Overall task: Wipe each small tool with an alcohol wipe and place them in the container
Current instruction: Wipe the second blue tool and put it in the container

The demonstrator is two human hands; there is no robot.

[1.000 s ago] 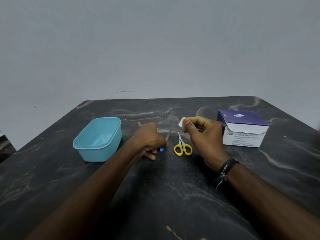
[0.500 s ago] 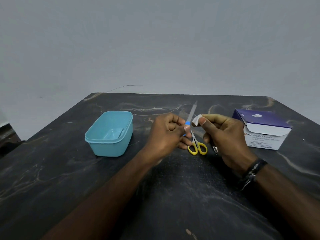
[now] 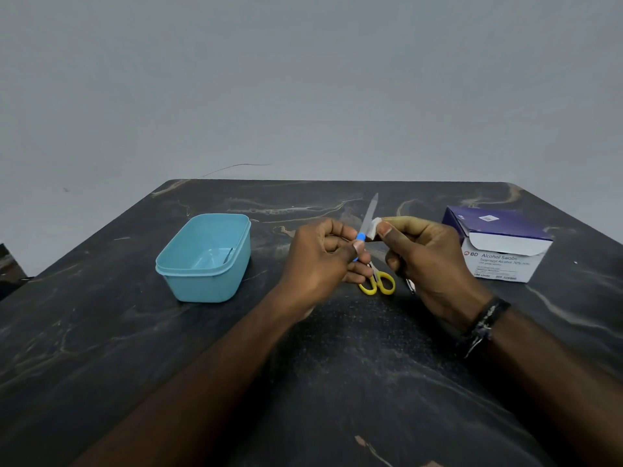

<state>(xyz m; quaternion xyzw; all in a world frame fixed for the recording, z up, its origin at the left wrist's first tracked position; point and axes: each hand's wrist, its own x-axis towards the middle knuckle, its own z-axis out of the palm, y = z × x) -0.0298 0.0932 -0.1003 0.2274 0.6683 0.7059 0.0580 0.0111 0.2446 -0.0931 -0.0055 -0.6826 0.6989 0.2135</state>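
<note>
My left hand (image 3: 323,261) grips the blue handle of a metal nail file (image 3: 369,215), whose blade points up and away above the table. My right hand (image 3: 428,261) pinches a small white alcohol wipe (image 3: 373,228) against the lower part of the blade. Yellow-handled scissors (image 3: 379,284) lie on the table below my hands, partly hidden by my fingers. A thin metal tool (image 3: 409,285) peeks out under my right hand. The light blue container (image 3: 205,257) stands open to the left, with one thin metal item (image 3: 228,256) inside.
A purple and white box of alcohol swabs (image 3: 499,246) sits open at the right. The dark marbled table (image 3: 337,382) ends at a far edge near a grey wall.
My left hand lifted the nail file off the table and raised it upright. My right hand brought the wipe against the blade. The view shifted, so everything sits further right.
</note>
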